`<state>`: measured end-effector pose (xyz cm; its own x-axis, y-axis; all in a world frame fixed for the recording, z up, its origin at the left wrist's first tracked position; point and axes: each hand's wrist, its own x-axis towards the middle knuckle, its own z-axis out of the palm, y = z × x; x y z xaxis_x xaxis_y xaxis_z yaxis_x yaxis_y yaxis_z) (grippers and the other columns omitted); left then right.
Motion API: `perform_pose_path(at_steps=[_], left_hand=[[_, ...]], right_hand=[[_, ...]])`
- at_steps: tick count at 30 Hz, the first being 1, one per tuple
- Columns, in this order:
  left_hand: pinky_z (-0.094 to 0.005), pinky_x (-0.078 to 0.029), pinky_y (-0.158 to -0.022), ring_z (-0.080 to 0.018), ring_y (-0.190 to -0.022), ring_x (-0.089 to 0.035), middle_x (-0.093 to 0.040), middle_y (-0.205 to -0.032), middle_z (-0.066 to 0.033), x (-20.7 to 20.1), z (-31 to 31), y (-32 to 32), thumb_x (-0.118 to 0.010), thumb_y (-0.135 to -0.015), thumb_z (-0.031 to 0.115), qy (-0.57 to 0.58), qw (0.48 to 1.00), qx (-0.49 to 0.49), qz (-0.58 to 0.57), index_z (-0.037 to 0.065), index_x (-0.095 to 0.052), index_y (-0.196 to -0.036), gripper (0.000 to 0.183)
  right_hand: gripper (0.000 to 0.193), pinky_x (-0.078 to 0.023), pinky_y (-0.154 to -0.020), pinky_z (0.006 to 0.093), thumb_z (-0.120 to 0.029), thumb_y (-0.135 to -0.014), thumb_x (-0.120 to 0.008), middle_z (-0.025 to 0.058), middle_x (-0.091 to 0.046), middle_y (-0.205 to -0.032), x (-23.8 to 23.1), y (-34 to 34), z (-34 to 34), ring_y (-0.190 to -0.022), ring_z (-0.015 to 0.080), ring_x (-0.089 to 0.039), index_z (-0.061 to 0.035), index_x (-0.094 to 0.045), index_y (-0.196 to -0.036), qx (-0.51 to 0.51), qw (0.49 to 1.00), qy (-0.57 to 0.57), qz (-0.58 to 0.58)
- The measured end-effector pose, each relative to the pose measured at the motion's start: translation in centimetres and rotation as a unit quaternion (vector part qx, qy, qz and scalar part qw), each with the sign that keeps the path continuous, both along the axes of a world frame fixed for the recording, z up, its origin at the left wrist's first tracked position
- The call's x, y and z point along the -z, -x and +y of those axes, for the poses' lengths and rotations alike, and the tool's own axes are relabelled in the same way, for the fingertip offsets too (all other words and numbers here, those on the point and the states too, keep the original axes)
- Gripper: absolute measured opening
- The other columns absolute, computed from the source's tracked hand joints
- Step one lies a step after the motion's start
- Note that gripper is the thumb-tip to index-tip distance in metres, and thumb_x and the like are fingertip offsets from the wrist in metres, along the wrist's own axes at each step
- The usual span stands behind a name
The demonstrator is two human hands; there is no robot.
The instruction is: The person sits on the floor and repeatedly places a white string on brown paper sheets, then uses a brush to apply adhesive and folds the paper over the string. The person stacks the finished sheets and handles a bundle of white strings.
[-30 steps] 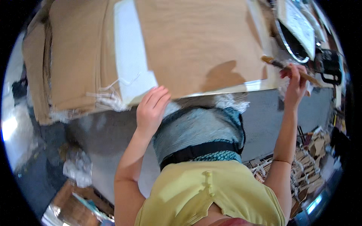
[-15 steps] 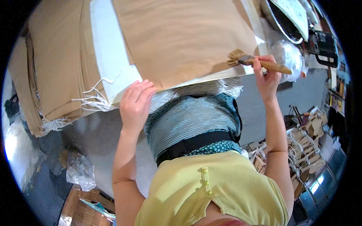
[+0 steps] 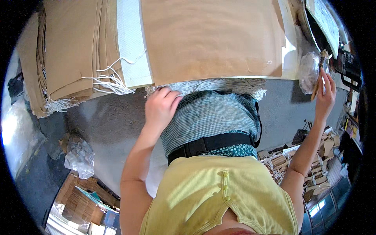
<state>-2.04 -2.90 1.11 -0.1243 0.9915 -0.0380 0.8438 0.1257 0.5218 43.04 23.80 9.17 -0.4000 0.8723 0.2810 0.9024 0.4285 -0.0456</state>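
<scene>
My right hand (image 3: 326,94) is at the far right, closed round a paintbrush (image 3: 315,88). Its bristles point away from me, beside the rim of a round dark pan (image 3: 309,27). A large sheet of brown kraft paper (image 3: 211,39) lies flat on the table, with a small wet-looking spot near its right front corner. At the near table edge my left hand (image 3: 161,107) has its fingers curled on the left end of a bundle of white cords (image 3: 219,85). How many strands it pinches is hidden.
Left of the sheet are a white strip (image 3: 133,43) and stacked brown paper (image 3: 70,47) with loose white cords (image 3: 111,84). A clear plastic bag (image 3: 309,72) bulges by the brush; a black-handled container (image 3: 348,66) stands beyond. Crumpled plastic (image 3: 79,158) lies on the floor.
My right hand has carried the paintbrush from the sheet's front edge rightward to the pan and turned it upright. The left hand has left the paper's corner for the cords.
</scene>
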Motion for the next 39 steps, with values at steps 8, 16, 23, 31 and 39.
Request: perform_pose_path(at_steps=[8, 16, 23, 31, 39], left_hand=[[-0.0329, -0.053, -0.067, -0.0227, -0.078, -0.066, -0.065, -0.090, -0.0057, -0.3, 1.3, -1.3, -0.071, -0.082, 0.010, 0.028, 0.995, 0.021, -0.089, 0.007, -0.072, -0.088, 0.006], [-0.0256, -0.047, -0.069, -0.0150, -0.078, -0.059, -0.064, -0.083, -0.0044, -11.5, 1.9, 3.3, -0.075, -0.076, -0.003, -0.123, 0.983, -0.094, -0.100, 0.003, -0.072, -0.086, 0.012], [-0.0274, -0.047, -0.071, -0.0158, -0.080, -0.059, -0.064, -0.087, -0.0049, -9.3, 1.4, 9.3, -0.073, -0.081, 0.001, -0.088, 0.979, -0.183, 0.008, 0.003, -0.071, -0.088, 0.008], [-0.0355, -0.048, -0.085, -0.0254, -0.094, -0.060, -0.064, -0.098, -0.0075, -6.1, 3.3, 5.3, -0.072, -0.082, 0.005, -0.049, 0.989, -0.069, 0.118, 0.004, -0.071, -0.101, 0.019], [-0.0368, -0.048, -0.082, -0.0269, -0.093, -0.059, -0.061, -0.102, -0.0076, -4.3, 6.1, 1.7, -0.083, -0.071, 0.019, -0.039, 0.999, -0.009, 0.016, 0.007, -0.066, -0.106, 0.041]], right_hand=[[0.033, -0.053, -0.089, 0.0403, 0.001, -0.072, -0.070, 0.0104, -0.066, -0.109, 2.2, 17.7, -8.1, -0.105, 0.0297, -0.063, -0.0071, -0.070, -0.105, -0.243, 0.945, 0.165, 0.147], [0.023, -0.048, -0.086, 0.0365, -0.022, -0.100, -0.054, 0.0129, -0.062, -0.092, 2.9, 18.8, -11.6, -0.091, 0.0279, -0.059, -0.0031, -0.067, -0.097, -0.179, 0.721, 0.588, 0.322], [0.012, -0.047, -0.073, 0.0316, -0.013, -0.093, -0.063, 0.0091, -0.059, -0.083, 2.1, 9.4, -3.3, -0.082, 0.0232, -0.059, -0.0020, -0.065, -0.091, -0.054, 0.966, 0.184, 0.175], [0.012, -0.051, -0.085, 0.0397, -0.016, -0.087, -0.068, 0.0062, -0.063, -0.101, 3.5, 10.0, -2.9, -0.100, 0.0274, -0.060, -0.0102, -0.068, -0.098, -0.083, 0.993, -0.053, -0.071], [0.020, -0.052, -0.079, 0.0375, -0.021, -0.080, -0.076, 0.0056, -0.064, -0.093, 2.9, 12.8, -4.3, -0.094, 0.0258, -0.062, -0.0095, -0.069, -0.095, -0.157, 0.956, 0.221, 0.111]])
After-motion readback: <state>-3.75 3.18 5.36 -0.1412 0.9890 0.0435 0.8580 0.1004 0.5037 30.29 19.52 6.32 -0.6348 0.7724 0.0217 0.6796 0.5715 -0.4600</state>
